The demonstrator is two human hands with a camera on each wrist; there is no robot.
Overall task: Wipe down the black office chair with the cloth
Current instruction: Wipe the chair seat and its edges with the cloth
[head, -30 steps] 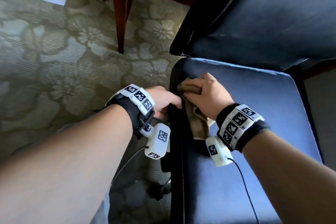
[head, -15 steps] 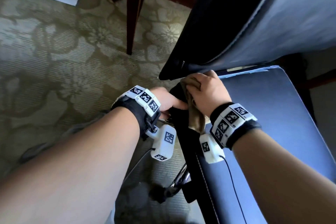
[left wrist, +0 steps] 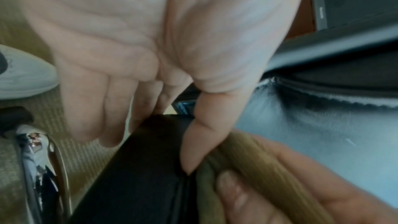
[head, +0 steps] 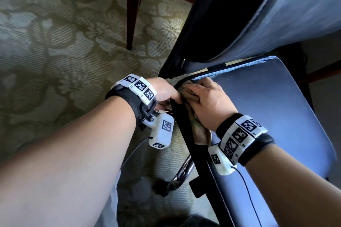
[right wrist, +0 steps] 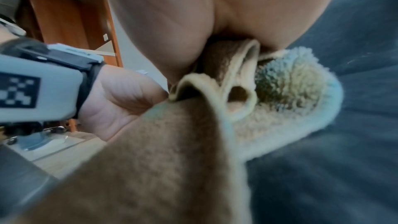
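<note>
Near the rear left corner of the seat (head: 267,116), the tan cloth (head: 190,94) was held bunched under the right hand (head: 208,103), whose fingers were curled over it. In the right wrist view the folded cloth (right wrist: 215,125) was seen gathered beneath the palm, its fluffy side pressed against the dark seat surface, and one end of it was seen trailing back under the wrist in the head view. The left hand (head: 164,90) was placed on the left edge of the black office chair (head: 258,14), just beside the cloth. In the left wrist view its thumb (left wrist: 204,134) was pressed onto the top of the black seat edge (left wrist: 146,168) while the fingers (left wrist: 90,108) were curled down along the outer side, so the edge was gripped between them. The thumb tip was seen touching the cloth (left wrist: 247,159). The backrest was leaned low over the rear of the seat, above both hands. A chrome base arm (head: 182,173) with a black caster (head: 162,188) was visible under the seat, standing on a patterned carpet (head: 64,51). A wooden furniture leg (head: 133,9) was seen farther back, and a white shoe (left wrist: 23,77) was shown on the carpet in the left wrist view.
</note>
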